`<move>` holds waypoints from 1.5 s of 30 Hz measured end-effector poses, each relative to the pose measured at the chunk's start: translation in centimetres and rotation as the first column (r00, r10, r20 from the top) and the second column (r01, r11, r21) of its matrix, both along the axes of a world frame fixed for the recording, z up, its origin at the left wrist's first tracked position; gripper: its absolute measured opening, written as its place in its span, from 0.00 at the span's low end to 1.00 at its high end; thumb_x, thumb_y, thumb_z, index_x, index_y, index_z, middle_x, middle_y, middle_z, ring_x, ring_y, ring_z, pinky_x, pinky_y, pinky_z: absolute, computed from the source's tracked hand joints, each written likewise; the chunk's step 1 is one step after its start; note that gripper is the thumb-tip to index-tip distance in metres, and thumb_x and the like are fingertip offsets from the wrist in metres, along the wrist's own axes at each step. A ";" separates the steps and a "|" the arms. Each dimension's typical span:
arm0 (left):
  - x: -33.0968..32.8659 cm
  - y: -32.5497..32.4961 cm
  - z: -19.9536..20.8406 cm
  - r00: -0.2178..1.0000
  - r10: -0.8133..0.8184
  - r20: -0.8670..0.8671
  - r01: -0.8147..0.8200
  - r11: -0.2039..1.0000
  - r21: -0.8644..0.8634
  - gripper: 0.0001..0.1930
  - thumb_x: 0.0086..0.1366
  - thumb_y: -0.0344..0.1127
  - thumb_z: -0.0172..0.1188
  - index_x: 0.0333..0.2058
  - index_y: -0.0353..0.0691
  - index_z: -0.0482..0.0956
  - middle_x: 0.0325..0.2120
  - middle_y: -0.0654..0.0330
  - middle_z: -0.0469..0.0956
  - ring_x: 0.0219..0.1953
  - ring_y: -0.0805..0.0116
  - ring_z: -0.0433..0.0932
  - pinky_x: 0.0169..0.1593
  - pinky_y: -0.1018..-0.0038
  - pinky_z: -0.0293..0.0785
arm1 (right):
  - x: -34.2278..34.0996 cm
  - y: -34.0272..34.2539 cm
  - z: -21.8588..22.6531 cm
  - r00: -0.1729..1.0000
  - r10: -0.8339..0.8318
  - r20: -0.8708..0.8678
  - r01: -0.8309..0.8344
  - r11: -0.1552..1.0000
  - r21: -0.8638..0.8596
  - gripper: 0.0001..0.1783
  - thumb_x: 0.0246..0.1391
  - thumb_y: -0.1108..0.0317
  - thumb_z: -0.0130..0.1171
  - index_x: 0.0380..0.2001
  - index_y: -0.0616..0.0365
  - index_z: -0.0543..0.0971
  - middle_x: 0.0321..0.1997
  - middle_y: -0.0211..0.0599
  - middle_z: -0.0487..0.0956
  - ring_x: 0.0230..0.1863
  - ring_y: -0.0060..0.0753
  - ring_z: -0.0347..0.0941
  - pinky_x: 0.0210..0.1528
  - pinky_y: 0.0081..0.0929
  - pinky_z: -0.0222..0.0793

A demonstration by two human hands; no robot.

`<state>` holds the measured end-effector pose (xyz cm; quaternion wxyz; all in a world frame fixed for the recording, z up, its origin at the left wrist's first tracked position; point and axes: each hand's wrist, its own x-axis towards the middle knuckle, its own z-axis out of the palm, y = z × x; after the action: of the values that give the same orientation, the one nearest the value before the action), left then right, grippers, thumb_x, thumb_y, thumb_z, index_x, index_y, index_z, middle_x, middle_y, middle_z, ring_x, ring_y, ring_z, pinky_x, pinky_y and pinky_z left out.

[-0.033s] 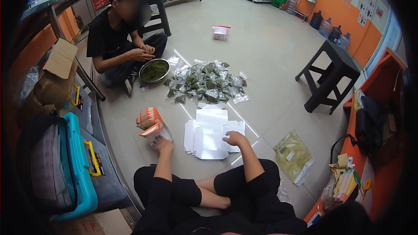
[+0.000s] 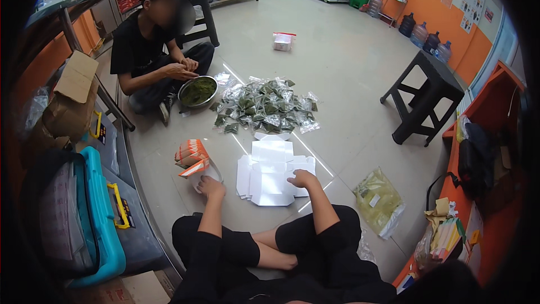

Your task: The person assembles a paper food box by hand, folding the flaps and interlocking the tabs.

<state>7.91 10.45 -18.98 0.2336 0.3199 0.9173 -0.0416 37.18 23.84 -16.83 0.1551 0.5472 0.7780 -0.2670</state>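
Several flattened white cartons (image 2: 272,177) lie stacked on the floor before my crossed legs, their blank faces up. My right hand (image 2: 302,179) is over the stack's right side, fingers apart and holding nothing. To the left, my left hand (image 2: 212,186) has its fingers curled at the pale lower edge of an orange-and-white carton (image 2: 194,168), its grip partly hidden. More orange-printed cartons (image 2: 190,149) stand bunched just behind it. Beyond the white stack is a heap of small clear packets (image 2: 264,104) with dark green contents.
A co-worker (image 2: 149,50) sits at the far left beside a metal bowl (image 2: 198,91) of green material. A black stool (image 2: 426,98) and a yellowish clear bag (image 2: 378,202) are at right. Teal-edged storage bins (image 2: 104,214) line the left; an orange shelf (image 2: 495,112) the right.
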 end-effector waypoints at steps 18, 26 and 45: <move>5.9 -1.5 -4.6 0.895 -0.349 0.279 0.267 0.919 0.291 0.48 0.57 0.56 0.55 0.62 0.26 0.42 0.60 0.43 0.46 0.60 0.41 0.49 0.62 0.52 0.51 | -8.3 -4.4 -0.2 0.971 -0.217 -0.098 0.216 0.976 -0.021 0.36 0.47 0.53 0.58 0.53 0.69 0.66 0.58 0.55 0.64 0.58 0.54 0.63 0.56 0.41 0.64; 6.3 -0.5 -2.7 0.771 -0.464 0.436 0.165 0.807 0.567 0.22 0.54 0.33 0.55 0.44 0.29 0.59 0.43 0.41 0.68 0.44 0.42 0.70 0.50 0.62 0.66 | -7.0 -3.7 -3.8 0.895 -0.310 -0.319 0.287 0.950 -0.119 0.41 0.42 0.66 0.61 0.53 0.75 0.52 0.50 0.68 0.70 0.52 0.59 0.70 0.53 0.39 0.67; 5.4 -0.2 6.8 0.540 -0.675 0.503 -0.282 0.418 0.864 0.11 0.62 0.30 0.54 0.44 0.37 0.75 0.41 0.63 0.72 0.43 0.74 0.73 0.44 0.76 0.72 | -5.6 -6.4 8.2 0.447 -0.299 -0.843 0.152 0.954 -0.258 0.28 0.52 0.59 0.61 0.49 0.61 0.62 0.45 0.42 0.74 0.41 0.33 0.75 0.39 0.26 0.72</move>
<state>13.34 10.22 -12.18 0.4132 0.4943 0.5175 0.5632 31.60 17.46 -8.61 -0.2602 0.4202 0.6462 -0.5816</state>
